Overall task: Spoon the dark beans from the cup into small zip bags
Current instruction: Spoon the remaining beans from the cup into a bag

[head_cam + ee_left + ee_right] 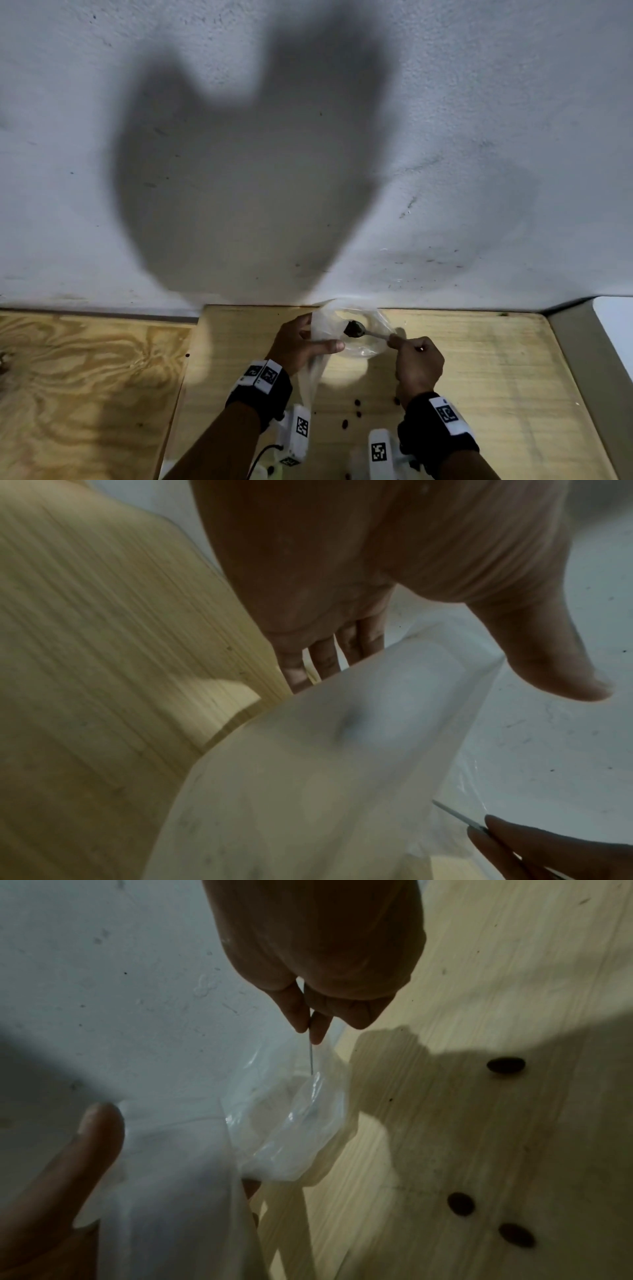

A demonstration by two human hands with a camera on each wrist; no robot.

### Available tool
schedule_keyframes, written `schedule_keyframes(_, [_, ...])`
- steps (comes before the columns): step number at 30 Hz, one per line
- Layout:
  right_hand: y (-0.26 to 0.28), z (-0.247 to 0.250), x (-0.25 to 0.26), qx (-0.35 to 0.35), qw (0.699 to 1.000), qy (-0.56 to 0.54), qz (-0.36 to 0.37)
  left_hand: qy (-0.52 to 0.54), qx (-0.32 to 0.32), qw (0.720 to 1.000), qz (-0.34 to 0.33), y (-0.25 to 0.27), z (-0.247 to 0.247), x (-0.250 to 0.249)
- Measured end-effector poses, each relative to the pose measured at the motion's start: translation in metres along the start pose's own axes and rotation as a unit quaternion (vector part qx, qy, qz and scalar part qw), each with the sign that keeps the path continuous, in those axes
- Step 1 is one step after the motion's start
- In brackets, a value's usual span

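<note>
My left hand holds a clear zip bag up near the wall, fingers behind it and thumb across its front. The bag's mouth faces right and gapes wide. My right hand pinches the thin handle of a metal spoon. The spoon's bowl carries dark beans and sits inside the bag's mouth. From the right wrist the handle runs down into the bag. The bag fills the lower part of the left wrist view. No cup is visible.
Several loose beans lie on the light plywood table between my wrists; some show in the right wrist view. A white wall stands right behind the bag. A darker wooden surface lies left.
</note>
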State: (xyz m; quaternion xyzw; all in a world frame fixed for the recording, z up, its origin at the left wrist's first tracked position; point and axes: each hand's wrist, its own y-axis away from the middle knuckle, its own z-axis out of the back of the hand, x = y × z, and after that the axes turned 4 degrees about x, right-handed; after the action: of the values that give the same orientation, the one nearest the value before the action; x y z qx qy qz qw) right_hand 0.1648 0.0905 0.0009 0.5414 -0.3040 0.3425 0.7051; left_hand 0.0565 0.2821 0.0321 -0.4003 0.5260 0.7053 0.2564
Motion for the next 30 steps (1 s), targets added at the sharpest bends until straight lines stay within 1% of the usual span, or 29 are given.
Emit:
schedule_keyframes(3, [0.005,-0.008,0.003,-0.006,1.0,0.003,-0.002,0.001,0.017,1.0,0.002,0.002,-0.002,-0.001])
schedule_keyframes(6, [0.008,-0.015,0.003,0.009,1.0,0.018,0.008,-0.041,0.034,0.998,-0.016,0.006,-0.007,-0.002])
schedule_keyframes(9, [0.007,-0.015,0.0,0.02,0.999,0.028,0.019,-0.097,0.019,0.994,-0.042,0.01,-0.018,0.003])
schedule_keyframes(11, [0.007,-0.014,-0.004,0.033,0.999,0.032,0.011,-0.129,0.007,0.99,-0.059,0.01,-0.028,0.012])
schedule_keyframes(15, [0.008,-0.013,-0.018,0.05,0.998,0.034,-0.027,-0.26,0.023,0.96,-0.104,0.014,-0.042,0.017])
schedule_keyframes(18, [0.011,-0.013,-0.021,0.055,0.997,0.013,-0.055,-0.322,0.033,0.938,-0.126,0.017,-0.046,0.021])
schedule_keyframes(21, [0.012,-0.014,-0.023,0.058,0.996,-0.018,-0.07,-0.336,0.034,0.932,-0.133,0.018,-0.045,0.025])
schedule_keyframes(25, [0.009,-0.016,-0.025,0.047,0.995,-0.022,-0.08,-0.337,0.026,0.931,-0.136,0.017,-0.04,0.026])
schedule_keyframes(30, [0.009,-0.013,-0.021,0.078,0.992,-0.05,-0.085,-0.322,0.014,0.938,-0.127,0.017,-0.037,0.023])
